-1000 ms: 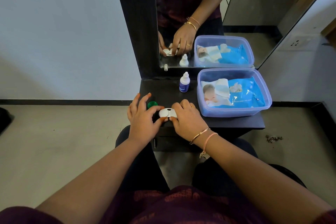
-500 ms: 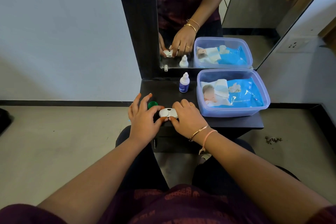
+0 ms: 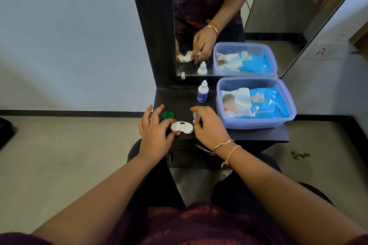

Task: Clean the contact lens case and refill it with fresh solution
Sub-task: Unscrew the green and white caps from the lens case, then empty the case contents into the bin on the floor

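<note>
A white two-well contact lens case (image 3: 182,127) lies on the dark shelf (image 3: 258,135), both wells uncovered. My left hand (image 3: 155,131) pinches its left end between thumb and fingers. My right hand (image 3: 209,127) is lifted just right of the case and holds a white cap (image 3: 196,116) on edge between thumb and forefinger. A green cap (image 3: 168,115) lies on the shelf behind the case, beside my left fingers. A small white solution bottle (image 3: 202,92) with a blue label stands upright further back, near the mirror.
A clear bluish plastic tub (image 3: 286,119) with a blue wet-wipes pack (image 3: 264,103) fills the shelf's right side. A mirror (image 3: 229,16) in a dark frame rises behind the shelf. Floor lies on both sides; my knees are under the front edge.
My right hand has lifted off the case's right well with the white cap in its fingers. That well now stands uncovered. My left hand kept hold of the case.
</note>
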